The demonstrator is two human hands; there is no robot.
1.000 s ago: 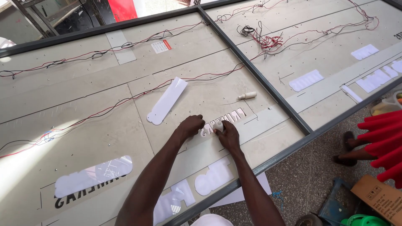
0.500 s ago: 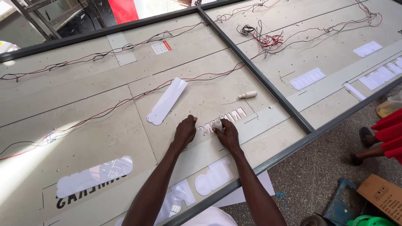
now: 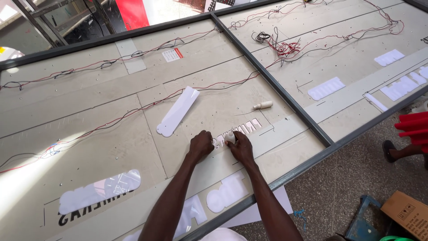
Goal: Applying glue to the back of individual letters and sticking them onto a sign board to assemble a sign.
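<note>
Both my forearms reach forward, converging. My left hand (image 3: 200, 146) is curled into a loose fist, knuckles up. My right hand (image 3: 241, 147) sits just beside it, fingers bent, fingertips pinched together towards the left hand.

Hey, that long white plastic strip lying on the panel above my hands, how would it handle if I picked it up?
The white plastic strip looks thin and flat, so probably light and somewhat bendy when lifted by one end. Its glossy face suggests it may slide easily across the panel. Flat all over, it seems unlikely to roll.
</note>
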